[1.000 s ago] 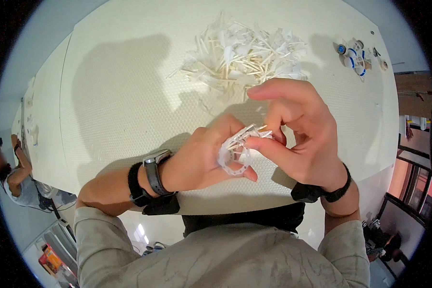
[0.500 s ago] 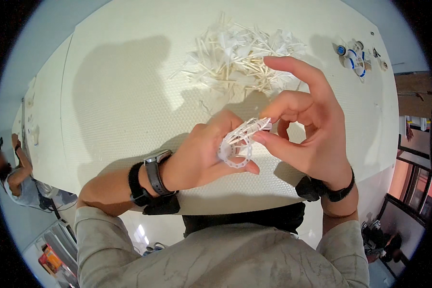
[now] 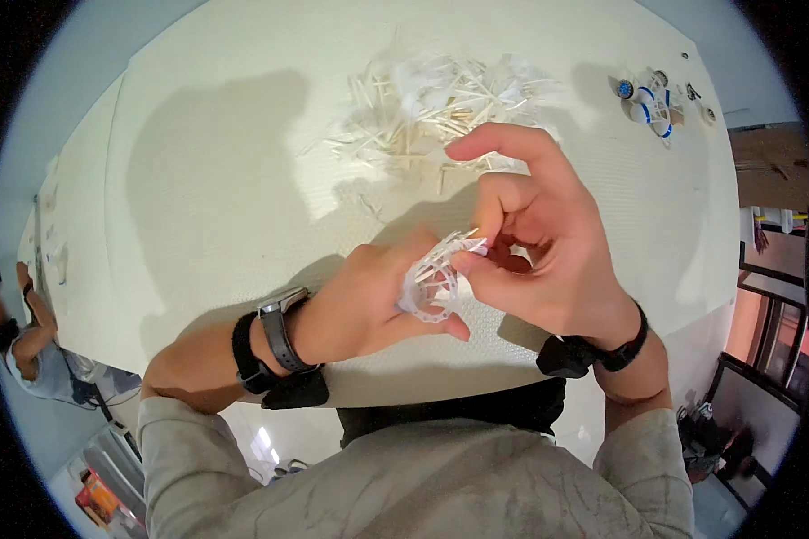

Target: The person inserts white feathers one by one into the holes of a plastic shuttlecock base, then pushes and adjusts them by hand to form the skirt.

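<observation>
My left hand [image 3: 360, 292] is closed around a small, see-through white cage [image 3: 429, 296], with its scalloped ring end tilted toward me. Thin white sticks [image 3: 449, 251] run along the cage and gather toward its far right end. There the thumb and a bent finger of my right hand [image 3: 548, 242] pinch the stick tips, while another finger arches up and away to the left. Just what lies between those fingertips is partly hidden. Beyond my hands lies a loose pile of white sticks [image 3: 422, 126] mixed with clear plastic pieces [image 3: 427, 79].
The white table [image 3: 207, 198] has a fine bumpy surface. Near its far right edge lie small round parts [image 3: 625, 89] and blue-and-white rings [image 3: 665, 128]. At the far left, another person [image 3: 31, 337] is by the table. Black straps and a watch [image 3: 283, 328] circle my wrists.
My right hand has shifted left and slightly down, its raised finger lower. The caged sticks are a little more tilted. The whole view has also moved slightly.
</observation>
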### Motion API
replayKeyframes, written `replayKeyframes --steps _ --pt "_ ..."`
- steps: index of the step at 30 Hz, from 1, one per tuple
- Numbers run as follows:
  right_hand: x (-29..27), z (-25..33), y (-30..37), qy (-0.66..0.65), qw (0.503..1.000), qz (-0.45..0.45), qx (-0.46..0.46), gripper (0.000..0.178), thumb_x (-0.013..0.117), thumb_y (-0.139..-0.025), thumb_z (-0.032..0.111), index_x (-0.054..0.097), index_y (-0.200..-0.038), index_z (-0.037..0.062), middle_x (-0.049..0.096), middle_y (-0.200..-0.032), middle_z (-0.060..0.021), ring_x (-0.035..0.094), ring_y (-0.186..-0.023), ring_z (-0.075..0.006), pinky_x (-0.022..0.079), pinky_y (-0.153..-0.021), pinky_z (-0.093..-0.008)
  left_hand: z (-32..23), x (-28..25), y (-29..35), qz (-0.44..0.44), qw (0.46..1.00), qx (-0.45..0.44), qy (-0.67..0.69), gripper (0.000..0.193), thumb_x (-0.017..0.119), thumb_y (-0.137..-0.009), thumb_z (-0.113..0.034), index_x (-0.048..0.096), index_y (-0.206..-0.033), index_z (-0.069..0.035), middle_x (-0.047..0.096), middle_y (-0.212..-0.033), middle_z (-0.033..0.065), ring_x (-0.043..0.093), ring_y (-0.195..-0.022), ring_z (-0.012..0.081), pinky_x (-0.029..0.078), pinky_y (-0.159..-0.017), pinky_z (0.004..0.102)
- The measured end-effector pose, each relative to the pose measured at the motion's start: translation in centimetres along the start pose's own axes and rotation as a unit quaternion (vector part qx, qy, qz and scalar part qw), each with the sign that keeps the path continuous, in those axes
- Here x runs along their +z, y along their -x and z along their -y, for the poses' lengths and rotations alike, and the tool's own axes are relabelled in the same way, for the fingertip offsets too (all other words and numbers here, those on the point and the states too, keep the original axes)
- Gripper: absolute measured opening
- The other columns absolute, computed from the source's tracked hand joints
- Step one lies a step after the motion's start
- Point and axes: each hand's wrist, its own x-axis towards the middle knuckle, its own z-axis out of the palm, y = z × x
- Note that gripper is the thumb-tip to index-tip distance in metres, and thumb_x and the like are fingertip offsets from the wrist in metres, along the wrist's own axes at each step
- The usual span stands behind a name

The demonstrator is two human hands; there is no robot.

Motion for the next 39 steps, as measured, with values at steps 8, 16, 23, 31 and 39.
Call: replayKeyframes --steps 8,16,23,31,39 --pt "-1.3 0.4 -0.6 0.031 0.999 -0.021 -0.018 0.052 0.067 -0.082 -0.006 0.050 -0.130 0.0060 0.052 -0.073 0.0042 0.047 -0.065 -0.0016 0.035 -0.057 -0.0187 0.3 -0.1 -0.2 -0.015 0.999 0.031 0.016 0.050 0.087 -0.077 -0.027 0.057 -0.110 -0.005 0.064 -0.085 0.0106 0.061 -0.071 0.0263 0.050 -0.068 0.0331" --pt "-6.8 -3.0 -3.5 0.517 0.799 -0.214 -0.221 0.022 0.069 -0.082 0.005 0.071 -0.104 0.0080 0.061 -0.102 -0.0109 0.058 -0.095 -0.0281 0.049 -0.081 -0.0368 -0.2 -0.3 -0.2 -0.004 0.998 0.017 0.065 0.040 0.087 -0.077 -0.028 0.060 -0.097 -0.006 0.060 -0.076 0.0078 0.055 -0.065 0.0198 0.046 -0.063 0.0295" --pt "-5.9 -3.9 -4.6 0.545 0.772 -0.216 -0.245 0.022 0.074 -0.080 0.010 0.071 -0.102 0.0091 0.060 -0.100 -0.0078 0.056 -0.096 -0.0281 0.048 -0.083 -0.0387 0.0 -0.2 -0.3 0.000 0.997 0.041 0.058 0.037 0.085 -0.079 -0.027 0.059 -0.095 -0.005 0.061 -0.076 0.0074 0.055 -0.063 0.0198 0.045 -0.062 0.0293" --pt "-6.6 -4.6 -4.9 0.552 0.752 -0.247 -0.262 0.013 0.076 -0.076 0.011 0.069 -0.087 0.0060 0.061 -0.091 -0.0050 0.058 -0.089 -0.0257 0.049 -0.079 -0.0379 0.0 -0.1 -0.3 -0.007 0.998 0.042 0.052 0.037 0.086 -0.078 -0.027 0.060 -0.095 -0.005 0.061 -0.075 0.0074 0.056 -0.063 0.0196 0.046 -0.061 0.0289" --pt "-5.6 -3.6 -4.2 0.433 0.800 -0.350 -0.221 0.008 0.075 -0.081 0.009 0.071 -0.087 0.0065 0.067 -0.088 -0.0037 0.059 -0.078 -0.0176 0.047 -0.067 -0.0297 0.2 0.2 0.1 -0.114 0.989 0.023 0.096 0.029 0.084 -0.081 -0.020 0.062 -0.091 -0.003 0.060 -0.071 0.0031 0.053 -0.062 0.0105 0.044 -0.058 0.0273"
